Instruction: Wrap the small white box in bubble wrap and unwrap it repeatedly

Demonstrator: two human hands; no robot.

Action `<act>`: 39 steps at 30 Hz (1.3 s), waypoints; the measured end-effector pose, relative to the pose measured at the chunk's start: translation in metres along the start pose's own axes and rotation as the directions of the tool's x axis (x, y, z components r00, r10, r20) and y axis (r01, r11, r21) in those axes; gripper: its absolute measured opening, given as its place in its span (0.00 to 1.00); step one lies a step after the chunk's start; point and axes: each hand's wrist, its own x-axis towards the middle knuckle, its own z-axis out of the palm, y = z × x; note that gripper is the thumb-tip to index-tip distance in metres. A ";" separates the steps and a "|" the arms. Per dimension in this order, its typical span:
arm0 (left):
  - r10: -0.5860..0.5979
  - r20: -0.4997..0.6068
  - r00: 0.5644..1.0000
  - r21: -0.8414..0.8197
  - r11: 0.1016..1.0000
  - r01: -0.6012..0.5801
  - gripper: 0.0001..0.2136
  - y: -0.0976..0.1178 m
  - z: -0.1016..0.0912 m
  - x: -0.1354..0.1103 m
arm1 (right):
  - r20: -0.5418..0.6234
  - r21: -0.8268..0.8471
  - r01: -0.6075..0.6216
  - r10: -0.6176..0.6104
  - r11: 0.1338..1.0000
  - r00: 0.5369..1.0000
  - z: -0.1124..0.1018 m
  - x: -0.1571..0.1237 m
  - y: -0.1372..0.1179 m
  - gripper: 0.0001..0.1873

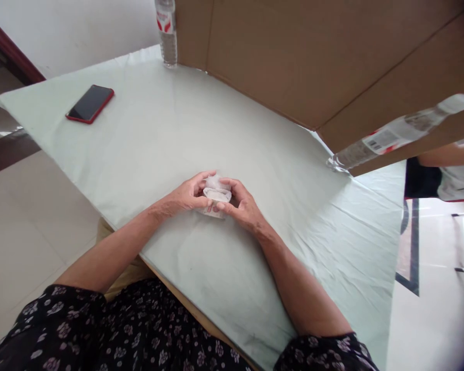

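Small pale container (217, 195) held between left hand (185, 196) and right hand (243, 204), both closed round its sides (contents not discernible); could be crushed or dropped if squeezed unevenly

Pale-clothed table (158, 129): phone (90, 104), two bottles (167, 33) (390, 138), cardboard panel (294, 56).

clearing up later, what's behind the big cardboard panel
Past the cardboard panel, at the right, part of a person's arm and some whitish fabric show; the rest behind it is covered.
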 end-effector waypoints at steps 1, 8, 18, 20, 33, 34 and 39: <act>-0.003 -0.006 1.000 0.006 1.000 0.003 0.45 0.000 0.001 0.000 | -0.027 0.035 -0.002 0.003 0.999 1.000 0.001 0.000 0.003 0.40; 0.017 -0.090 0.996 0.093 0.996 -0.008 0.44 -0.001 0.008 0.003 | -0.146 0.148 -0.037 0.059 0.988 0.988 0.006 0.000 0.011 0.49; 0.008 -0.107 0.994 0.119 0.993 0.004 0.43 0.001 0.005 0.003 | -0.179 0.229 -0.085 0.128 0.970 0.976 0.002 0.009 0.005 0.40; 0.014 -0.099 0.995 0.117 0.993 -0.003 0.42 0.001 0.004 0.004 | -0.211 0.223 -0.056 0.104 0.973 0.972 -0.001 0.017 0.000 0.36; 0.079 -0.093 0.992 0.206 0.977 -0.059 0.21 0.005 0.005 0.000 | -0.336 -0.257 0.088 -0.174 0.962 0.926 0.012 0.007 -0.033 0.02; 0.094 -0.108 0.990 0.235 0.970 -0.067 0.21 0.004 0.006 0.000 | -0.334 -0.297 0.080 -0.182 0.951 0.925 0.013 0.003 -0.034 0.03; 0.198 -0.139 0.970 0.378 0.916 -0.133 0.20 -0.004 0.008 0.002 | -0.188 -0.491 0.162 -0.285 0.856 0.940 0.016 -0.009 -0.031 0.07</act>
